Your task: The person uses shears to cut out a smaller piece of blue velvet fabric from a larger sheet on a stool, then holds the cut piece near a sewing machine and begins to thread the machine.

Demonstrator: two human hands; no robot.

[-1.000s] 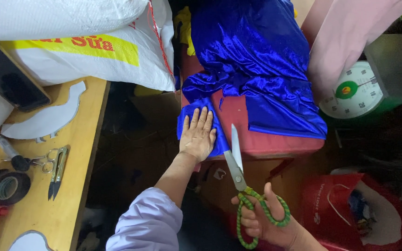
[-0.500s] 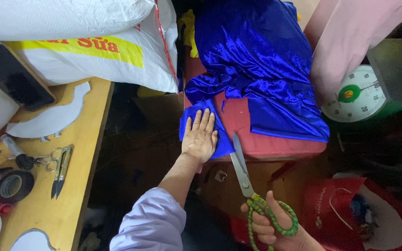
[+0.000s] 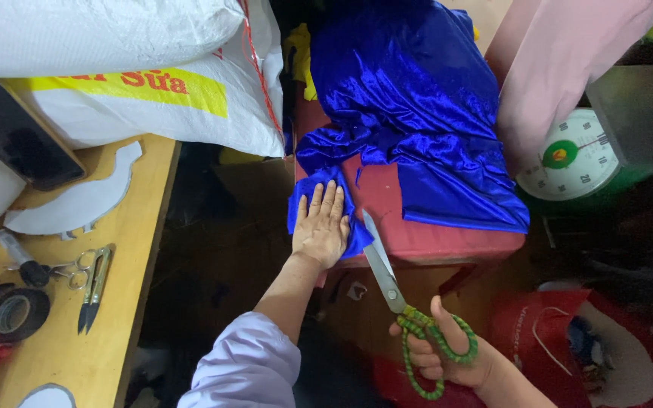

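My left hand (image 3: 322,225) lies flat, fingers spread, on a strip of shiny blue fabric (image 3: 410,113) at the near left corner of a red cushioned stool (image 3: 417,238). My right hand (image 3: 440,353) grips large scissors (image 3: 383,268) by their green-wrapped handles. The blades point up and to the left, and their tip touches the blue strip just right of my left hand. The rest of the blue fabric is heaped over the far half of the stool.
A wooden table (image 3: 126,302) at the left carries small scissors (image 3: 88,276), a tape roll (image 3: 17,313), white paper patterns and a phone (image 3: 17,136). White sacks (image 3: 137,83) lie behind. A weighing scale (image 3: 572,155) and pink cloth (image 3: 553,68) are at the right, a red bag (image 3: 568,340) below.
My right hand has shifted the scissors a little to the right and lower, while the blade tip stays beside my left hand. The left hand stays pressed on the blue strip.
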